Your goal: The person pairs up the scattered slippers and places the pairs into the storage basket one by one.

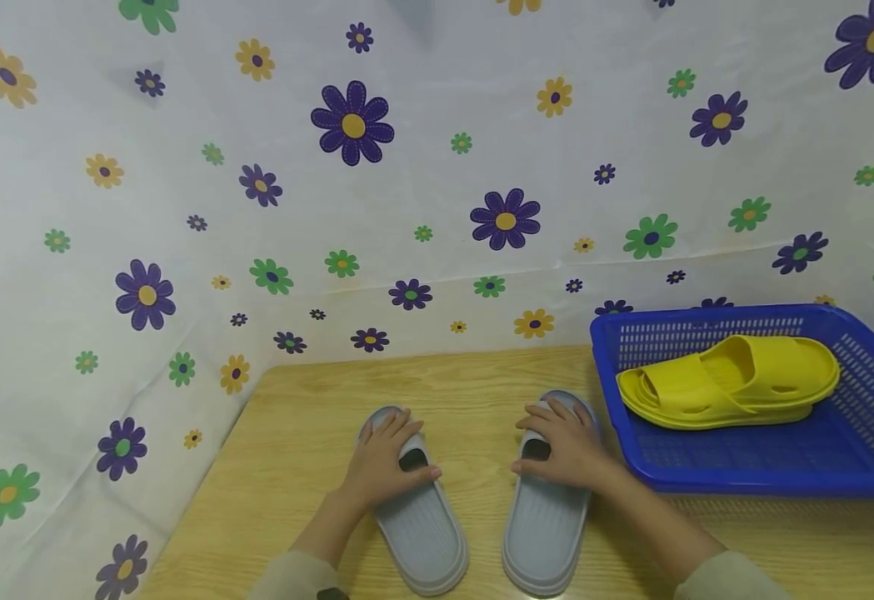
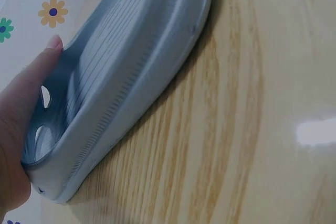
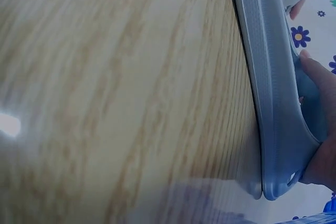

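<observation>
1. The left hand point(image 1: 382, 468) gripped the left grey slipper point(image 1: 423, 533) across its strap, fingers partly bent and spread over the top, thumb at the inner edge.
2. The right hand point(image 1: 566, 448) held the right grey slipper point(image 1: 544, 533) likewise, half closed over its strap.
3. Both slippers lay apart on the wooden tabletop point(image 1: 294, 450), toe ends facing the floral backdrop point(image 1: 407, 183).
4. To their right, a blue basket point(image 1: 766, 482) contained yellow footwear point(image 1: 789, 371).
</observation>
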Demonstrator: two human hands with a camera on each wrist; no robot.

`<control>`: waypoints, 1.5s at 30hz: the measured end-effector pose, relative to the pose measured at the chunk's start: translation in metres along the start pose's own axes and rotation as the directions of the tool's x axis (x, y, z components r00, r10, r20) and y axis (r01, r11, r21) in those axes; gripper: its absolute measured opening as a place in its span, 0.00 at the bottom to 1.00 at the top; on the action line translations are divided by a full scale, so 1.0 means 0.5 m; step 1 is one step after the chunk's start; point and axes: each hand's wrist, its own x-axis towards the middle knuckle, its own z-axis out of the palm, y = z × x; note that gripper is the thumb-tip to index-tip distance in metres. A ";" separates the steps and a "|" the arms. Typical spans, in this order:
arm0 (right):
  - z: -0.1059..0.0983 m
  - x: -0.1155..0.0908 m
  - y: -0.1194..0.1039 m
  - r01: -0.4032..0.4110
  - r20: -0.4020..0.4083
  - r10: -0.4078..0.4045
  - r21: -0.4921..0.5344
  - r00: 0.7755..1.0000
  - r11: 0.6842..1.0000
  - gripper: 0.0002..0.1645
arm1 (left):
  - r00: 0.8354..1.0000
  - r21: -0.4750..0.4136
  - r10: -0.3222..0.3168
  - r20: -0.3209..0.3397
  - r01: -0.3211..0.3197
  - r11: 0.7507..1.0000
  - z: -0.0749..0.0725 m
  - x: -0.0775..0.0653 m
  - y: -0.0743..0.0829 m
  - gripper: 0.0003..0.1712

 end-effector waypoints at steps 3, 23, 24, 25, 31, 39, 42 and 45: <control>0.001 -0.002 0.000 -0.016 0.002 0.016 -0.012 1.000 1.000 0.35 | 1.000 -0.002 -0.003 -0.004 0.003 1.000 0.002 -0.001 0.002 0.48; 0.008 -0.012 -0.020 -0.143 -0.015 0.142 -0.052 0.990 0.988 0.37 | 0.998 -0.008 -0.040 -0.058 0.039 0.999 -0.013 -0.027 0.021 0.44; 0.009 -0.012 -0.021 -0.147 -0.017 0.146 -0.055 0.989 0.988 0.37 | 0.997 -0.006 -0.047 -0.057 0.047 0.999 -0.013 -0.028 0.021 0.44; 0.009 -0.014 -0.023 -0.151 -0.020 0.150 -0.053 0.989 0.987 0.37 | 0.997 -0.007 -0.053 -0.056 0.052 0.999 -0.013 -0.030 0.020 0.44; 0.012 -0.020 -0.032 -0.187 -0.029 0.185 -0.069 0.982 0.980 0.37 | 0.996 0.000 -0.080 -0.045 0.080 0.997 -0.012 -0.039 0.018 0.45; 0.014 -0.027 -0.040 -0.226 -0.052 0.223 -0.080 0.973 0.971 0.36 | 0.992 0.009 -0.113 -0.055 0.113 0.994 -0.017 -0.045 0.027 0.44; 0.015 -0.029 -0.042 -0.232 -0.068 0.227 -0.082 0.972 0.969 0.36 | 0.991 0.008 -0.121 -0.062 0.122 0.992 -0.018 -0.048 0.030 0.43; 0.017 -0.030 -0.042 -0.239 -0.076 0.233 -0.081 0.969 0.968 0.36 | 0.989 0.005 -0.132 -0.069 0.133 0.991 -0.018 -0.050 0.032 0.43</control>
